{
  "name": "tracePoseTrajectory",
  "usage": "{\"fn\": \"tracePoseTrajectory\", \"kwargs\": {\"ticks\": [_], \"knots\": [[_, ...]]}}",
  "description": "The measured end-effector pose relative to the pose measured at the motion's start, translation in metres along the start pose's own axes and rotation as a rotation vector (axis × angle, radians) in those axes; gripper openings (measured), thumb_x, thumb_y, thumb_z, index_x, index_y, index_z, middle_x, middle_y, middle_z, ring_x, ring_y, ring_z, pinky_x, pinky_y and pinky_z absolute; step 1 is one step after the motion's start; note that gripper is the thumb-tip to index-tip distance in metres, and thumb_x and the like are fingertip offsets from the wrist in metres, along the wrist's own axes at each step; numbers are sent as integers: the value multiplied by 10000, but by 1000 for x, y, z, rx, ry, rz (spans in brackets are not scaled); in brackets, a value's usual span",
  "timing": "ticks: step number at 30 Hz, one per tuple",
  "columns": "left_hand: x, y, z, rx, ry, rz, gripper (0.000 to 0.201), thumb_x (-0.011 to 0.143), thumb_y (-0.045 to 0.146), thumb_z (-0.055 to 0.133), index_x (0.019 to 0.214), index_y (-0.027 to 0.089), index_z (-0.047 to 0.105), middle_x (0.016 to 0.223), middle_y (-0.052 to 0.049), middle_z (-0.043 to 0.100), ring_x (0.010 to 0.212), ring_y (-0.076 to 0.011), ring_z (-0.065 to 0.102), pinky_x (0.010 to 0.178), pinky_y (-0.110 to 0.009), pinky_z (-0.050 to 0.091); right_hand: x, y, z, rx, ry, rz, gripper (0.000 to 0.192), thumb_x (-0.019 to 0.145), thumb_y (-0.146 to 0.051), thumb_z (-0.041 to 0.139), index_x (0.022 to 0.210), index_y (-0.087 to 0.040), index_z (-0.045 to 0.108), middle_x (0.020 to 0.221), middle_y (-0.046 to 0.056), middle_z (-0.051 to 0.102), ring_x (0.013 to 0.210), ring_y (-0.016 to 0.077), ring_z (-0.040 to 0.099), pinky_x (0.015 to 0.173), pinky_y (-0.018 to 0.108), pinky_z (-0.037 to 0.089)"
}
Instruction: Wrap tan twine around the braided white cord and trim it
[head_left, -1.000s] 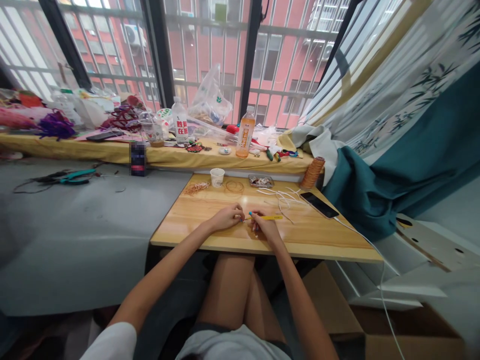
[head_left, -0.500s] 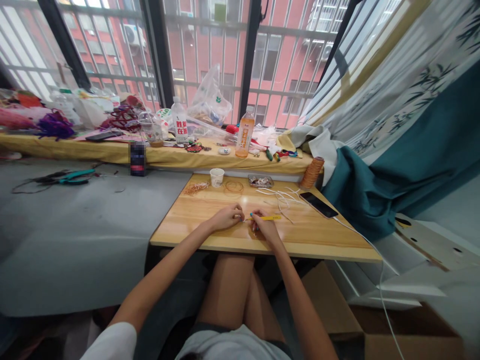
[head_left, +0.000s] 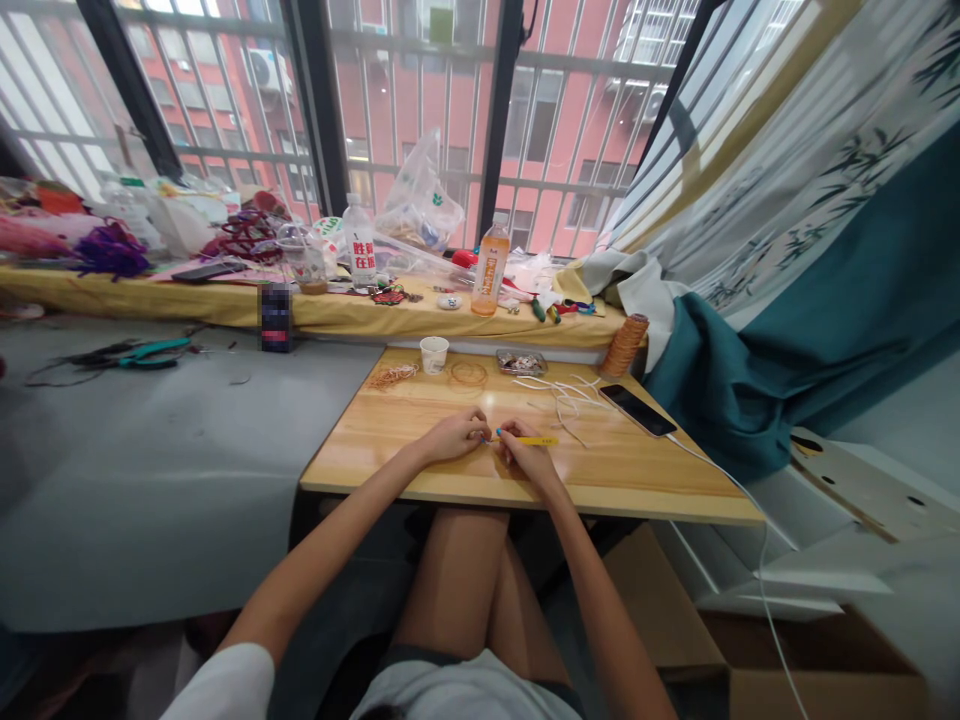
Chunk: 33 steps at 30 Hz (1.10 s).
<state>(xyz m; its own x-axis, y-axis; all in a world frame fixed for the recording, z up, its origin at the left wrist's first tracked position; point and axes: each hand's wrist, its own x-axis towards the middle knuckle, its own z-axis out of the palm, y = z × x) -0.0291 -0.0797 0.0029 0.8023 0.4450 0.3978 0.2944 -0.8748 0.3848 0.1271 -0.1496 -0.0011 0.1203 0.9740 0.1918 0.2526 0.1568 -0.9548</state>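
Low over the wooden tabletop (head_left: 405,445), my right hand (head_left: 528,456) is closed round a slim yellow tool (head_left: 540,441) with dark lettering, held like a pen. Its thin end points left toward my left hand (head_left: 454,436). My left hand rests on the wood with curled fingers pinched together. Whatever sits between those fingertips is too small to make out. Only a narrow gap separates the two hands. White cords (head_left: 568,398) lie just beyond my right hand.
Along the table's back stand a paper cup (head_left: 434,356), a clear tray of small pieces (head_left: 523,363) and a spool of brown cord (head_left: 625,345). A phone (head_left: 637,411) lies at right, its cable running off the edge. Teal-handled pliers (head_left: 154,352) rest on the grey surface at left.
My right hand has shifted slightly left with the yellow tool, bringing its tip closer to my left fingertips. My left hand has barely moved.
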Motion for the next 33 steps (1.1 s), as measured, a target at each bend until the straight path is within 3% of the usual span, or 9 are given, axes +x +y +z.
{"fn": "tracePoseTrajectory", "kwargs": {"ticks": [8, 17, 23, 28, 33], "knots": [[2, 5, 0, 108, -23, -30, 216, 745, 180, 401, 867, 198, 578, 977, -15, 492, 702, -100, 516, 673, -208, 392, -3, -4, 2, -92, 17, -65, 86, 714, -244, 420, 644, -200, 443, 479, -69, 449, 417, 81, 410, 424, 194, 311], [5, 2, 1, 28, -40, -31, 194, 721, 168, 421, 824, 188, 584, 1003, -13, 479, 720, -103, 513, 696, -217, 406, -8, -11, 4, -246, 22, -201, 138, 754, -265, 386, 663, -196, 463, 541, -47, 476, 489, 95, 450, 493, 205, 339], [5, 0, -1, -101, 60, -22, 262, 725, 104, 401, 921, 171, 562, 968, -38, 513, 890, -128, 491, 803, -233, 381, -1, -1, 0, -126, 95, -91, 124, 715, -304, 442, 676, -196, 492, 518, -46, 495, 452, 96, 451, 449, 201, 338], [4, -1, -1, -67, -2, -6, 213, 767, 139, 386, 866, 178, 570, 899, -24, 548, 825, -123, 513, 754, -222, 389, 1, 0, -2, 35, 227, 9, 146, 678, -348, 495, 686, -203, 471, 490, -63, 472, 386, 79, 416, 386, 190, 310], [2, 0, -2, -8, -11, 3, 243, 784, 139, 360, 861, 189, 586, 916, -23, 536, 816, -116, 515, 748, -212, 385, 0, 2, -1, 58, 207, 44, 145, 669, -345, 489, 661, -205, 453, 436, -70, 468, 317, 79, 388, 336, 196, 282]]}}
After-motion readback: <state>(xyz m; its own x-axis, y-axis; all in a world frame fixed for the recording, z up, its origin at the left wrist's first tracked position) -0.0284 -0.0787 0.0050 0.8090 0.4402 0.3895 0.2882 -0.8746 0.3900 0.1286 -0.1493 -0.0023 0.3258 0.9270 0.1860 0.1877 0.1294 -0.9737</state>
